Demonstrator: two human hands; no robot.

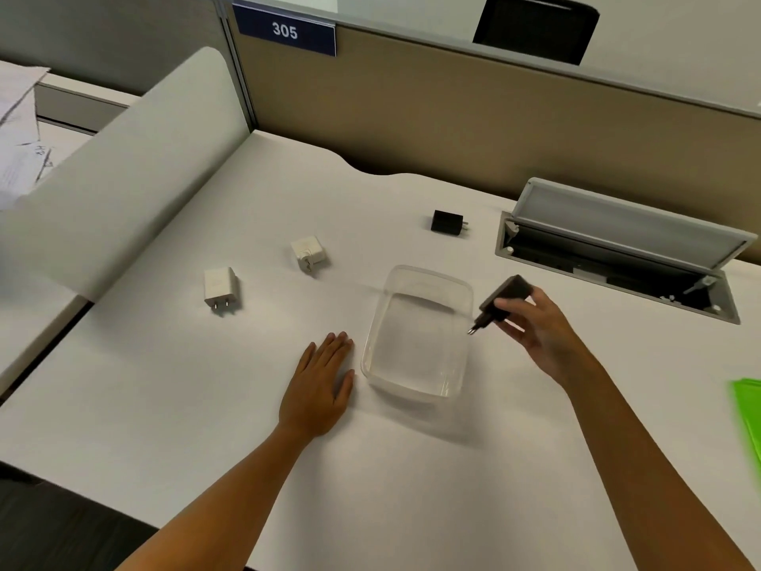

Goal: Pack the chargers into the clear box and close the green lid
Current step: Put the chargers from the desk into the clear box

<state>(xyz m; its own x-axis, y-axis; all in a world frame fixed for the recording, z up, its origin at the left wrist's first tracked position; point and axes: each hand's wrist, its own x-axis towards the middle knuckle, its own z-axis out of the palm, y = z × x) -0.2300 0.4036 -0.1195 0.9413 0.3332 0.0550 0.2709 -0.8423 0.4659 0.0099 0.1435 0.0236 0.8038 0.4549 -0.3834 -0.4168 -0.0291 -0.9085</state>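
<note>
The clear box [453, 282] stands open and empty in the middle of the white desk. My right hand [539, 335] holds a black charger [504, 296] just right of the box's rim, its round pins pointing down-left over the box. My left hand [323, 385] lies flat on the desk, fingers apart, touching or nearly touching the box's left side. Two white chargers lie to the left: one [221, 287] with flat pins, another [308, 254] nearer the box. A small black charger [448, 222] sits behind the box. The green lid [748, 414] shows at the right edge.
An open cable hatch [617, 257] with a raised grey flap is set into the desk at the right rear. A beige partition [453, 109] runs along the back, a grey divider [136, 175] on the left. Papers [16, 129] lie on the neighbouring desk.
</note>
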